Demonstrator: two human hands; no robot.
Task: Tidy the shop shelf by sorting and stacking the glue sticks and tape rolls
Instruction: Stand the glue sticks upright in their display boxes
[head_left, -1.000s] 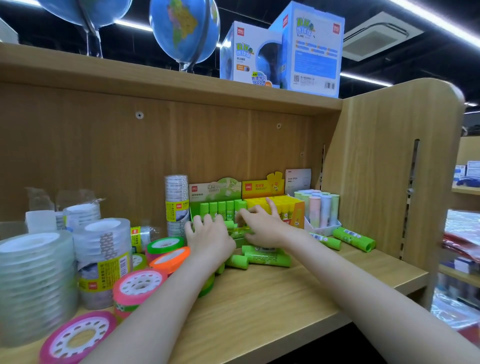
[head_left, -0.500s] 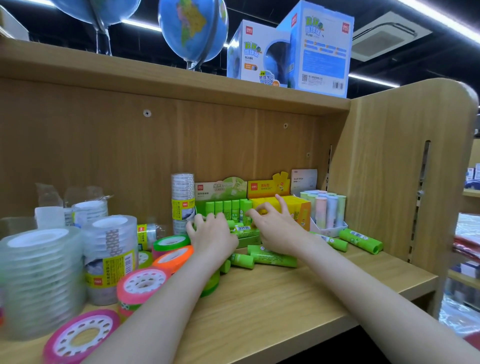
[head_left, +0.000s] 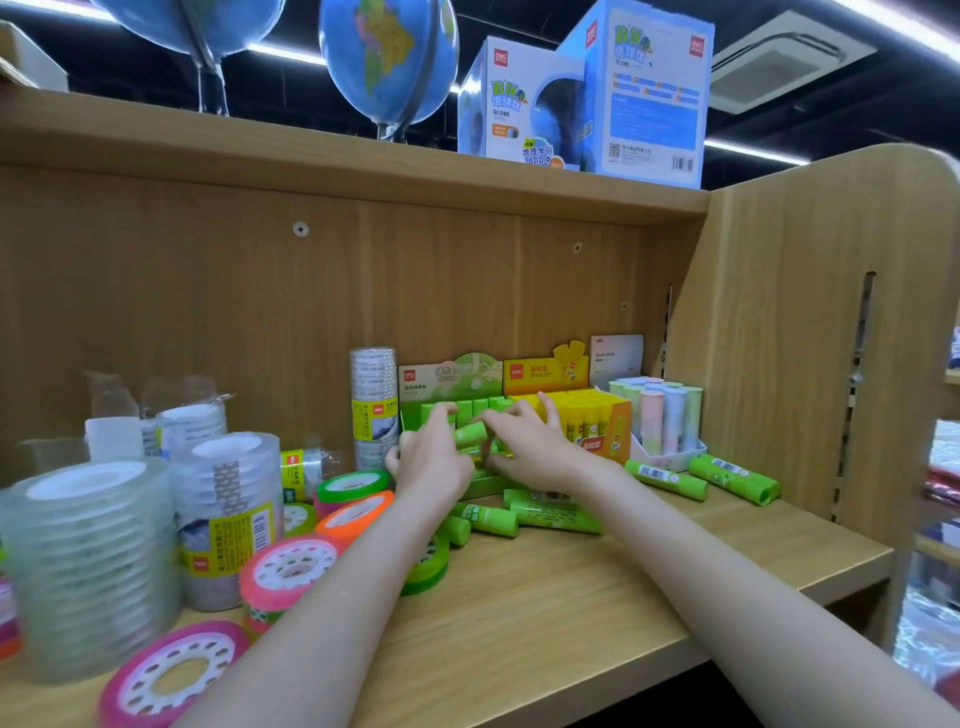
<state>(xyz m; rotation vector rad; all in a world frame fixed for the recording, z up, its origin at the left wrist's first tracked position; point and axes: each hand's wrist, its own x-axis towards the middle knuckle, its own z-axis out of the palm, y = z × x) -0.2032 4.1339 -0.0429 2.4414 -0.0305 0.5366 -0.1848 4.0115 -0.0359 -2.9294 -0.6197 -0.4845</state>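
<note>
I'm looking at a light wood shelf (head_left: 597, 597) with a wood back panel (head_left: 208, 312) and a side panel (head_left: 810, 322) at 3 o'clock carrying a slotted metal rail. Both hands meet at frame centre over the green display box (head_left: 457, 410). The right hand (head_left: 530, 447) and left hand (head_left: 431, 462) both have fingers curled onto one green glue stick (head_left: 470, 432), held tilted just above the box's upright row; motion blur, so I can't tell exact finger contact. The yellow glue stick box (head_left: 587, 415) sits touching the green one at its 3 o'clock, then a white tray of pastel sticks (head_left: 660, 415). Loose green sticks lie flat on the board: a pair under the right wrist (head_left: 545, 514), two more at 3 o'clock near the side panel (head_left: 727, 478). From 8 to 9 o'clock: clear tape stacks (head_left: 88, 561), and pink (head_left: 291, 577), orange (head_left: 358, 512) and green (head_left: 353, 486) rolls. Another pink roll (head_left: 176, 675) lies flat at 7 o'clock by the front edge. On the upper shelf (head_left: 311, 156) at 12 o'clock are globes (head_left: 389, 57) and blue globe cartons (head_left: 644, 88). The ceiling is dark, with strip lights and an AC vent (head_left: 779, 57) at 1 o'clock.
</note>
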